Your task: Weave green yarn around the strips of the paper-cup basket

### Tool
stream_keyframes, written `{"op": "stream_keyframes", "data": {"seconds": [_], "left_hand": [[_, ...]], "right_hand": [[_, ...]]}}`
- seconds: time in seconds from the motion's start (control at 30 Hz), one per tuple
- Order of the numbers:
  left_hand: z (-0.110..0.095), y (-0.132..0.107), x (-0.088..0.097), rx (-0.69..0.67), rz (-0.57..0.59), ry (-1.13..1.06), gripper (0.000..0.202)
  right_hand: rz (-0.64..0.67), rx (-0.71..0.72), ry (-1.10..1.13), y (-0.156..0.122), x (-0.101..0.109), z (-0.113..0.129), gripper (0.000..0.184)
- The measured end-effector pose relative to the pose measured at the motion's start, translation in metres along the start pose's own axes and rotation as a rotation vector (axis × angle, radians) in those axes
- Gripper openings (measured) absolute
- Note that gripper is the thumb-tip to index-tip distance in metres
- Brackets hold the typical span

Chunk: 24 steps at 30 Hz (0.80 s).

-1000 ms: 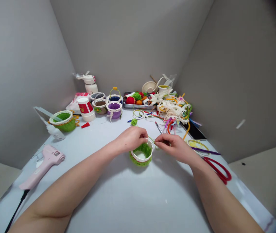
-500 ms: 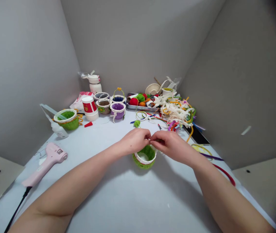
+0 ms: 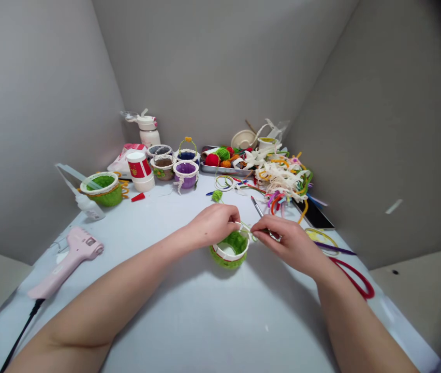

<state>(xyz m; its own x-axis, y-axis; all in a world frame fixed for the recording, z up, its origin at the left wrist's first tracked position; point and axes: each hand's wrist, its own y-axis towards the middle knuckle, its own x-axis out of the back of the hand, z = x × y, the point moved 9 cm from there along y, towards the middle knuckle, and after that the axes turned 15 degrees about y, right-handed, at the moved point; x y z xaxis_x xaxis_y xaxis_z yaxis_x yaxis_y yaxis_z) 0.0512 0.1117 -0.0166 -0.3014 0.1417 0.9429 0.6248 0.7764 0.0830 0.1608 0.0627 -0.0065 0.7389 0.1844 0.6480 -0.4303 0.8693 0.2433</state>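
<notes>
A small green yarn-wrapped cup (image 3: 228,253) with a white rim stands on the white table (image 3: 205,316) in front of me. My left hand (image 3: 213,224) is closed at the cup's far rim, pinching a thin green strand (image 3: 247,227). My right hand (image 3: 284,241) is just right of the cup, fingers pinched on the other part of the same strand. The strand runs between the two hands over the rim.
A pink glue gun (image 3: 69,254) lies at the left. Several small yarn baskets (image 3: 185,173), a red-and-white cup (image 3: 140,170) and a green basket (image 3: 102,188) stand behind. A metal tray of yarn balls (image 3: 220,159), a pile of pipe cleaners (image 3: 282,178) and red scissors (image 3: 354,277) are at the right.
My hands had come together over the cup's far rim; now the right hand has drawn back to the right, stretching the strand out between them. The view shifted slightly.
</notes>
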Motion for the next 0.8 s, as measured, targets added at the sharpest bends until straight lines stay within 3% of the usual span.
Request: {"op": "stream_keyframes", "data": {"seconds": [0.2, 0.47, 0.67, 0.8], "left_hand": [[-0.005, -0.007, 0.005, -0.014, 0.051, 0.121, 0.011], [-0.015, -0.008, 0.003, -0.07, 0.05, 0.105, 0.017], [-0.01, -0.008, 0.001, -0.024, 0.063, 0.163, 0.017], [-0.016, -0.007, -0.001, -0.086, 0.077, 0.038, 0.028]], "right_hand": [[0.105, -0.161, 0.001, -0.002, -0.019, -0.024, 0.014], [0.047, -0.137, 0.011, 0.0, -0.02, -0.03, 0.018], [0.004, -0.143, 0.036, 0.0, -0.015, -0.03, 0.018], [0.023, -0.135, 0.051, 0.0, -0.019, -0.03, 0.019]]}}
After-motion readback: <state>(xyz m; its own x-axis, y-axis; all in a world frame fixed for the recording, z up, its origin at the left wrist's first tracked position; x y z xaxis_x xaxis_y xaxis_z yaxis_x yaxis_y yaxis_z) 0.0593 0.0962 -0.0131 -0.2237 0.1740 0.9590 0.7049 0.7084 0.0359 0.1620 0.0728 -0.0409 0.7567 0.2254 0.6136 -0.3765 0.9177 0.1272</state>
